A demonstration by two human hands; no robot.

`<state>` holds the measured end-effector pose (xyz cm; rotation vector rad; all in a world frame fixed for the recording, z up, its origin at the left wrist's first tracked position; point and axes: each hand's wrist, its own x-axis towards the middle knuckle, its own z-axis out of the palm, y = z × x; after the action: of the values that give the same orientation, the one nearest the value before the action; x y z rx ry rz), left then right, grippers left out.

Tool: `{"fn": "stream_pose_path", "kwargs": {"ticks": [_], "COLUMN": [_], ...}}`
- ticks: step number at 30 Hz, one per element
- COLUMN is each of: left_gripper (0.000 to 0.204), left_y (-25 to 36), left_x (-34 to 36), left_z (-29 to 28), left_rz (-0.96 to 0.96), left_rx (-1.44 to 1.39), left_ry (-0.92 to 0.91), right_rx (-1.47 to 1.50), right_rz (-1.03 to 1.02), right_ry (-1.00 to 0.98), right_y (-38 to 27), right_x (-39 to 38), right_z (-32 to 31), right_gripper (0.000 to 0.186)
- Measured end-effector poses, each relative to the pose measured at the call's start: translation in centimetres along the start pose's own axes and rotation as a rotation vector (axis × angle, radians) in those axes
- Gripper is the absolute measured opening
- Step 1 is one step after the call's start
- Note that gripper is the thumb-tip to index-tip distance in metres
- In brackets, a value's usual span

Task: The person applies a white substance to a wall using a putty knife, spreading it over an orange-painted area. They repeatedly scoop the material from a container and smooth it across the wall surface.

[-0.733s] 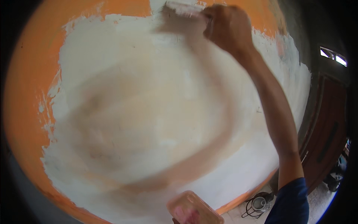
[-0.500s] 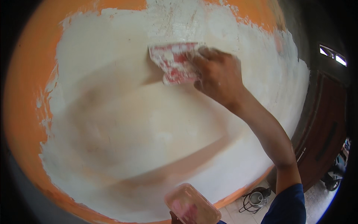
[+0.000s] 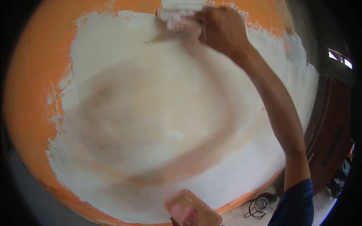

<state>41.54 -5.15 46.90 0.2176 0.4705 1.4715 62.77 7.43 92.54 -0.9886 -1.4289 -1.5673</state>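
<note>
My right hand (image 3: 222,32) is closed around a red putty scraper (image 3: 179,19) smeared with white filler. Its wide blade lies against the upper part of the wall, near the top of the white patch (image 3: 143,98). A shadow of the arm and tool falls across that patch. Low in the picture, my left hand (image 3: 174,222) shows only a bit of finger at the edge of a shallow rectangular tray (image 3: 193,209). The tray is pinkish-tan with pink and whitish residue inside. The rest of that hand is hidden below the tray and the picture's edge.
Orange paint (image 3: 34,83) borders the white patch at left, top and bottom. On the right stand a dark reddish-brown door (image 3: 330,132) and a small window opening (image 3: 340,58). A metal stand with a round pot (image 3: 261,204) sits on the tiled floor at lower right.
My right hand has moved the scraper upward along the wall, from the upper middle to near the top edge of the picture. The tray in my left hand has stayed nearly in place.
</note>
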Motion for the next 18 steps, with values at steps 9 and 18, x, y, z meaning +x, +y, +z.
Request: {"fn": "stream_pose_path", "kwargs": {"ticks": [9,18], "left_gripper": [0.06,0.058], "left_y": [1.1,1.1], "left_x": [-0.8,-0.9], "left_z": [0.4,-0.4], "left_rz": [-0.115,-0.123], "left_rx": [-0.037,-0.035], "left_ry": [0.181,0.116], "right_rx": [0.271,0.034], "right_rz": [-0.129,0.132], "right_ry": [-0.117,0.129], "right_y": [-2.6,-2.3], "right_x": [-7.4,0.2], "right_z": [-2.5,-0.1], "right_gripper": [0.023,0.033]}}
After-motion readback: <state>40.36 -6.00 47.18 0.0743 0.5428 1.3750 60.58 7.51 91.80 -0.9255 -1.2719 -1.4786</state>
